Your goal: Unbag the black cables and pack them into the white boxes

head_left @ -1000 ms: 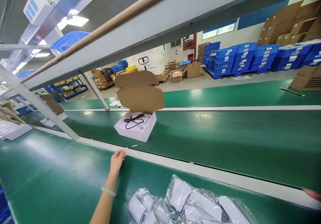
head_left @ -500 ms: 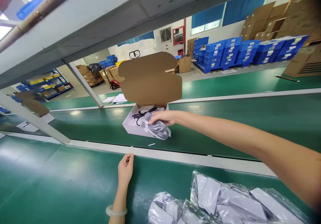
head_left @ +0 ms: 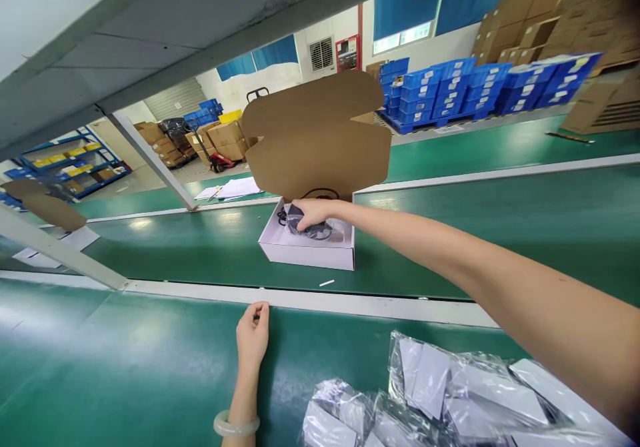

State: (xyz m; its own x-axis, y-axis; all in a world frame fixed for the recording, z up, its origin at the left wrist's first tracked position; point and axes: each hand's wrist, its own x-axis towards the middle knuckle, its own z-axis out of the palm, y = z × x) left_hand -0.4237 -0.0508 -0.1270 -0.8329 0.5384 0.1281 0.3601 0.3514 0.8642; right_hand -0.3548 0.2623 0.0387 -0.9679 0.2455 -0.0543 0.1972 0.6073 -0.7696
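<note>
A: Right hand [head_left: 311,212]?
B: Grasping a plastic bag [head_left: 315,228], seemingly holding a black cable, inside the open white box [head_left: 310,250] on the belt [head_left: 450,233].
A: Left hand [head_left: 253,335]?
B: Loosely curled, holding nothing, by the rail [head_left: 350,302].

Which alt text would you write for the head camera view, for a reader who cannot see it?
A person's right hand presses a clear bag with a dark item into an open white box on a green conveyor belt. The left hand rests on the near green table, beside a pile of clear bags. Blue crates stand behind.
</note>
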